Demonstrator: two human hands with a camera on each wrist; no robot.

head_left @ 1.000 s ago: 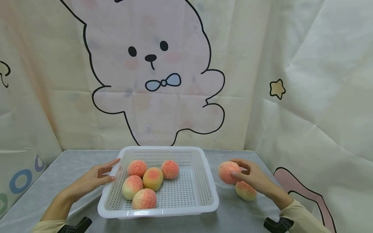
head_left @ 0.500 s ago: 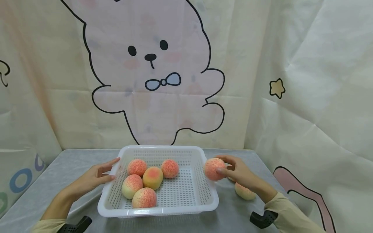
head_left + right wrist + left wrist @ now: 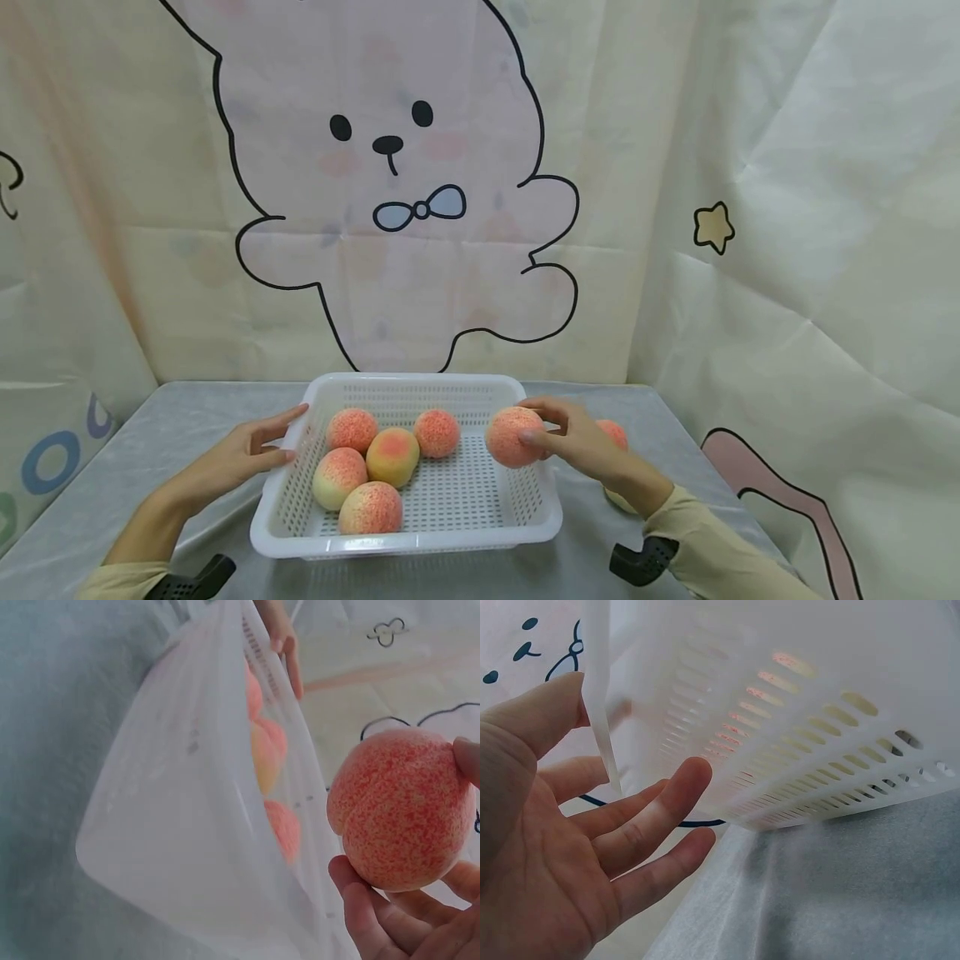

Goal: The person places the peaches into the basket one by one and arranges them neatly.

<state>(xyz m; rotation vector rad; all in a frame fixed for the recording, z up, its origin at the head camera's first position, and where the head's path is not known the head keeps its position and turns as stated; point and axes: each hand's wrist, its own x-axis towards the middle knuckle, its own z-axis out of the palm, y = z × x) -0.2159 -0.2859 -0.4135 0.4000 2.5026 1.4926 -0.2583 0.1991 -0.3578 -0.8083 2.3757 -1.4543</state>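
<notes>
Two beige sleeves, each with a black wrist device at its cuff, come in on the near side of the white basket. Just inside the basket's near wall lies a speckled peach, and behind it, toward the basket's left wall, a pale pink-topped peach. At the basket's left rim, the left hand touches with its fingers straight and apart. At the basket's right, the right hand has thumb and fingers clamped on a held peach, raised over the basket's right side. Outside the basket, to the right, a lower peach and an upper peach are partly hidden by that hand and its wrist. Farther back inside the basket are a yellow peach, a left red peach and a right red peach. Under the basket spreads a grey table; beyond it hangs a cloth with a printed bear.
</notes>
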